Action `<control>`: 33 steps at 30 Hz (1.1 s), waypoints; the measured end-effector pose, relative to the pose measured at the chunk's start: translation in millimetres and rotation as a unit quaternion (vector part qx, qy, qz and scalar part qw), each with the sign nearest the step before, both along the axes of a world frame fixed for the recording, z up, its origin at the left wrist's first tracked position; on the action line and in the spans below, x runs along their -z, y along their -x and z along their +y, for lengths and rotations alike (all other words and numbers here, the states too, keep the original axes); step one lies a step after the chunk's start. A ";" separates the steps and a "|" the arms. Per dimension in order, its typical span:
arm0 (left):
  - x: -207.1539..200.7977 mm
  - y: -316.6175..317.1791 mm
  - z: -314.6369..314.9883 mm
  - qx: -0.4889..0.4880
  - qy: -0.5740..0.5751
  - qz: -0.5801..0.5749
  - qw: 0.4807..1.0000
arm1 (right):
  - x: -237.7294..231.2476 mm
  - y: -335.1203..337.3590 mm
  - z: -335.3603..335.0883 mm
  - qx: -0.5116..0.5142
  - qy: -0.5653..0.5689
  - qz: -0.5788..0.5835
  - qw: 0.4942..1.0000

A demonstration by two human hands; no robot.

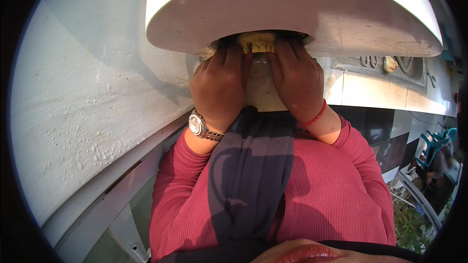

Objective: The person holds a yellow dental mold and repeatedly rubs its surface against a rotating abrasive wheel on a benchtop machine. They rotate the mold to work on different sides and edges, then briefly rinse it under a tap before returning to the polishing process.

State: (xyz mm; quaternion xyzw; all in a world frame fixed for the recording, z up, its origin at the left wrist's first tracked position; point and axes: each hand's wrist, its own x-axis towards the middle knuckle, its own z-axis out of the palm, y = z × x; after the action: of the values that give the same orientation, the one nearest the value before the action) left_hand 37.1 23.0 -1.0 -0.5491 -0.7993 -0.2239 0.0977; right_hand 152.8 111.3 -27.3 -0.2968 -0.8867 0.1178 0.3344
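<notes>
A yellowish dental cast (261,43) with a row of teeth shows in the dark opening at the lower edge of a rounded white housing (292,17). My left hand (217,85) grips the cast's left side, a metal wristwatch (199,125) on its wrist. From the right, my right hand (300,80) closes on the other side, with a red bracelet (318,114) at the wrist. Both sets of fingertips reach into the opening and are partly hidden. Below the cast, a pale surface (263,90) shows between my hands.
A white wall (97,97) spattered with pale droplets rises close on my left. To the right lies a tiled counter edge (373,90) with a sink (414,75) behind it. Teal chairs (434,143) and green plants (414,226) appear farther off at right.
</notes>
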 end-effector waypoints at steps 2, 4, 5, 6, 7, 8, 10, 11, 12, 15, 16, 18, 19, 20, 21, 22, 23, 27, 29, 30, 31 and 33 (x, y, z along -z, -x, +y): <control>-0.6 -0.4 0.2 -0.003 -0.003 -0.001 1.000 | 0.2 -0.4 0.1 0.001 -0.001 -0.005 1.000; -1.5 -0.6 1.1 -0.004 -0.011 0.000 1.000 | -2.1 -0.2 -0.6 0.003 0.025 -0.006 1.000; -1.3 -0.5 1.3 -0.004 -0.013 0.000 1.000 | -5.8 0.1 -2.1 0.003 0.051 -0.005 0.999; -1.1 -0.5 1.6 -0.004 -0.015 0.000 1.000 | -7.7 0.3 -3.0 0.004 0.077 -0.004 0.997; -0.9 -0.4 1.6 -0.003 -0.017 0.000 1.000 | -7.5 0.4 -3.0 0.005 0.077 -0.005 0.997; -1.3 -0.4 1.1 -0.005 -0.011 -0.002 1.000 | -7.5 0.6 -2.9 0.005 0.077 -0.005 0.997; -2.0 -0.7 -0.1 -0.007 0.000 -0.006 1.000 | -7.4 0.6 -2.9 0.005 0.076 -0.004 0.997; -2.1 -0.9 0.1 -0.008 -0.001 -0.005 1.000 | -7.3 0.6 -2.8 0.005 0.074 -0.003 0.997; -2.2 -1.3 0.3 -0.009 -0.001 -0.004 1.000 | -7.1 0.6 -2.7 0.005 0.073 -0.002 0.997; -2.8 -2.7 0.3 -0.013 -0.001 -0.001 1.000 | -0.7 -1.2 0.8 -0.001 -0.001 -0.009 1.000; -3.2 -3.2 0.2 -0.015 -0.001 0.001 1.000 | -1.3 -1.6 0.7 -0.002 0.000 -0.009 1.000; -4.6 -3.2 0.6 -0.012 -0.003 -0.003 1.000 | -2.8 -1.6 0.5 -0.001 0.003 -0.010 1.000; -5.2 -3.2 0.8 -0.011 -0.004 -0.005 1.000 | -5.2 -1.5 -0.3 0.000 0.028 -0.007 1.000; -5.2 -3.2 0.6 -0.012 -0.004 -0.006 1.000 | -8.4 -1.2 -1.6 -0.001 0.053 -0.004 0.999; -5.1 -3.2 0.4 -0.013 -0.005 -0.008 1.000 | -10.1 -1.1 -2.4 -0.001 0.078 -0.001 0.997; -5.0 -3.2 0.2 -0.013 -0.006 -0.009 1.000 | -10.1 -1.0 -2.4 -0.002 0.077 -0.002 0.997; -4.8 -3.3 0.4 -0.014 -0.006 -0.011 1.000 | -10.3 -1.1 -2.3 -0.001 0.077 -0.002 0.997; -5.1 -3.6 1.1 -0.018 -0.004 -0.015 1.000 | -10.3 -0.4 -2.1 0.000 0.077 0.007 0.997; -5.4 -3.3 1.0 -0.018 -0.002 -0.018 1.000 | -10.5 -0.6 -2.4 0.003 0.078 -0.004 0.997; -5.4 -2.9 0.8 -0.017 -0.001 -0.019 1.000 | -10.7 -0.8 -2.5 0.004 0.079 -0.009 0.997; -5.5 -2.6 0.6 -0.016 0.000 -0.020 1.000 | -10.8 -0.8 -2.5 0.003 0.083 -0.008 0.997; -6.0 -2.2 1.1 -0.014 -0.002 -0.023 1.000 | -11.1 -0.5 -2.1 0.001 0.090 -0.006 0.996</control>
State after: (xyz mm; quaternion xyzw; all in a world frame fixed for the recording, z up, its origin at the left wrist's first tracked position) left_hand 39.3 24.1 5.0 -0.5325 -0.8083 -0.2367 0.0837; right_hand 153.3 109.2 -16.2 -0.3275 -0.8742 0.1951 0.3008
